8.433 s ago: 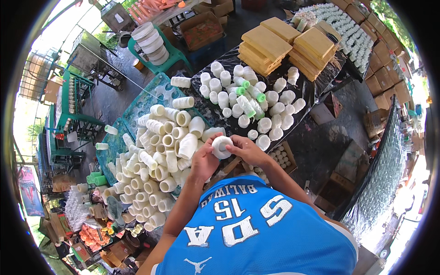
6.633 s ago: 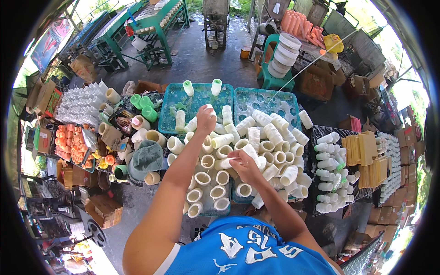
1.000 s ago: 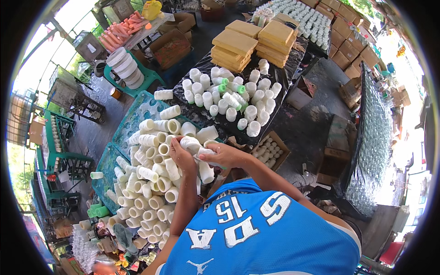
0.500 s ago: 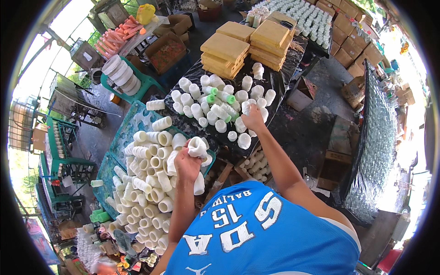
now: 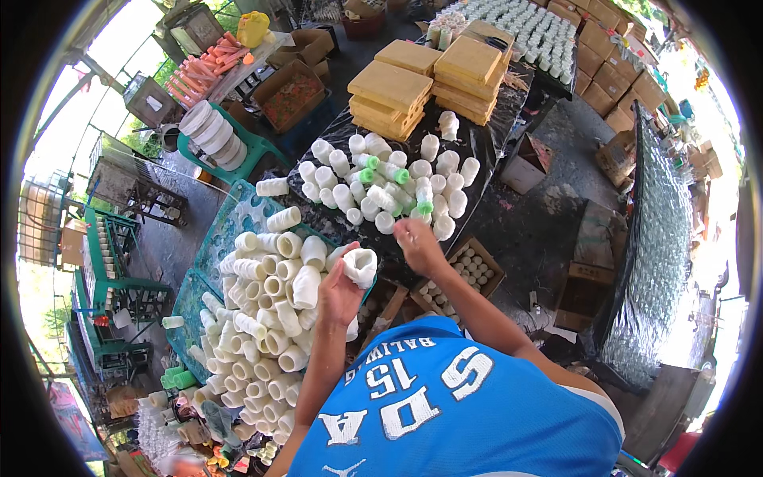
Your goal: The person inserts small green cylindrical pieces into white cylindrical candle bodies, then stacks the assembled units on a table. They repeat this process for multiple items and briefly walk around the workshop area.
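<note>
My left hand (image 5: 340, 292) is closed around a white, hollow, wax-like cup (image 5: 360, 269), its open mouth facing up. Over the near edge of the black-covered table, my right hand (image 5: 419, 245) has its fingers drawn together; whatever they hold, if anything, is too small to make out. Just beyond it stand and lie many white wax-like cylinders (image 5: 343, 197), and a few have green ends, such as a green-tipped cylinder (image 5: 424, 207). Left of my left hand, a large heap of hollow cream-white tubes (image 5: 262, 318) lies on a teal tray (image 5: 208, 246).
Yellow slabs (image 5: 389, 87) are stacked at the table's far end. Below the table edge sits a cardboard box of white pieces (image 5: 474, 266). A green chair (image 5: 254, 155) holds white rolls at the left. Plastic-wrapped clear glassware (image 5: 652, 246) lines the right.
My right hand has drawn back toward me from among the white cylinders; a green-tipped one now stands where it was. My left hand has shifted slightly right and down with the cup.
</note>
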`<state>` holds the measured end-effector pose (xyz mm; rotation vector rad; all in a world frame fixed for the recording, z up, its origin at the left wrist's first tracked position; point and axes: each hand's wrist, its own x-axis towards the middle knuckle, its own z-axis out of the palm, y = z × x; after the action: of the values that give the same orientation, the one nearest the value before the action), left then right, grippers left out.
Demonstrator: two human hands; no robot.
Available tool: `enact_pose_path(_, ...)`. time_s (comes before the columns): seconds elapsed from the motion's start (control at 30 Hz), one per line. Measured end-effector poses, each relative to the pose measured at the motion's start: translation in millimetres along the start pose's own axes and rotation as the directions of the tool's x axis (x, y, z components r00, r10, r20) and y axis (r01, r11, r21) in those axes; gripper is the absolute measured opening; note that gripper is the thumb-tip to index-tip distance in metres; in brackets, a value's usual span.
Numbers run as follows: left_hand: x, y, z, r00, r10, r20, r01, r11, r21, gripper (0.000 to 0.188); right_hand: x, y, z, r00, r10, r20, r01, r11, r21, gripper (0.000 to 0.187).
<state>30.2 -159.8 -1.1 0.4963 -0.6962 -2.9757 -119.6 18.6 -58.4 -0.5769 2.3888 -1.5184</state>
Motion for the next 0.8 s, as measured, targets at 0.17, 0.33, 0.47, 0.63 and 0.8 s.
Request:
enact_pose_path(0.17, -10, 22, 8, 0.993, -0.03, 0.112, 0.02, 0.996, 0.089, 0.052, -56, -50, 38, 0.92, 0.022, 0.39, -0.245, 0.811, 0.532, 0.046)
enact_pose_path(0.33, -42, 47, -7, 0.974, -0.001, 0.227, -0.056, 0.968, 0.244, 0.049, -78, -114, 41, 0.847, -0.111, 0.52, -0.389, 0.537, 0.748, 0.04)
enact_pose_path(0.47, -74, 66, -19, 0.984, 0.087, 0.156, -0.105, 0.989, 0.109, 0.056, -83, -108, 75, 0.836, -0.149, 0.529, -0.44, 0.394, 0.807, 0.045)
enact_pose_path(0.63, -120, 77, -35, 0.979, 0.177, 0.097, -0.195, 0.953, 0.232, 0.07, -98, -133, 118, 0.762, -0.004, 0.647, -0.477, 0.672, 0.566, 0.049)
enact_pose_path(0.8, -173, 105, -65, 0.95, 0.285, 0.128, -0.311, 0.899, 0.309, 0.081, -108, -178, 140, 0.609, 0.034, 0.792, -0.497, 0.795, 0.347, 0.054)
